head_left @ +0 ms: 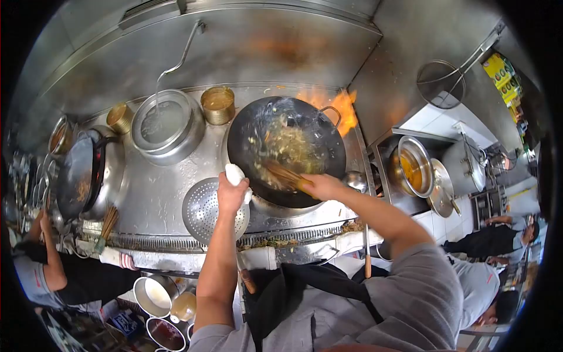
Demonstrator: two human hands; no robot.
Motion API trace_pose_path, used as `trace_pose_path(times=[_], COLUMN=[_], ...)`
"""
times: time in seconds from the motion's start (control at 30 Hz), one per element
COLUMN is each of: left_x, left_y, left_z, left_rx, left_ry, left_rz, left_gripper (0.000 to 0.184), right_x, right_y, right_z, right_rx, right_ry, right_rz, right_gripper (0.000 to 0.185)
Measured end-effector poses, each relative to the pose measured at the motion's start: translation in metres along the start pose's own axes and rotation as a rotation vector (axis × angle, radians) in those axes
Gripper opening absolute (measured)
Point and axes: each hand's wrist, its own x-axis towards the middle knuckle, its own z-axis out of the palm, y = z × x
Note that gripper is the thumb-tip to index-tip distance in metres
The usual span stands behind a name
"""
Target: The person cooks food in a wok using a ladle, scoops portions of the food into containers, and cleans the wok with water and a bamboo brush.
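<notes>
My left hand (231, 192) is closed around a folded white cloth (236, 175) at the near left rim of a black wok (245, 126). Whether the cloth grips a wok handle is hidden. In my right hand (321, 187) is a bamboo wok brush (284, 175), its bristles down inside the wok. Cloudy liquid with pale scraps (287, 146) swirls there, blurred by motion. Under my left wrist lies a perforated strainer (199, 208) with a wooden handle. To the right of the wok rests a ladle (356, 180).
Flames (345, 111) rise behind the wok's far right side. A lidded metal pot (167, 126) and a tin can (217, 105) stand at the back left, below a bent water pipe (182, 61). Metal bowls (413, 166) sit at right. A co-worker's arm (54, 258) reaches toward another wok (76, 173).
</notes>
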Motion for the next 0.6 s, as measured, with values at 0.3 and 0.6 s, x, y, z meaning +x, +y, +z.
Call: trace_pose_path(times=[0.3,0.6], left_x=[0.028,-0.034], left_y=[0.003,-0.007], left_z=[-0.010,-0.010], left_rx=[-0.201,-0.217], left_ry=[-0.254,-0.272], left_rz=[-0.201,-0.090], left_gripper=[0.047,0.035], right_x=[0.134,-0.025], right_y=[0.029,0.020], right_z=[-0.079,-0.001], right_rx=[-0.284,0.184], right_ry=[0.348,0.163], right_rz=[0.097,-0.242], right_gripper=[0.039,0.053])
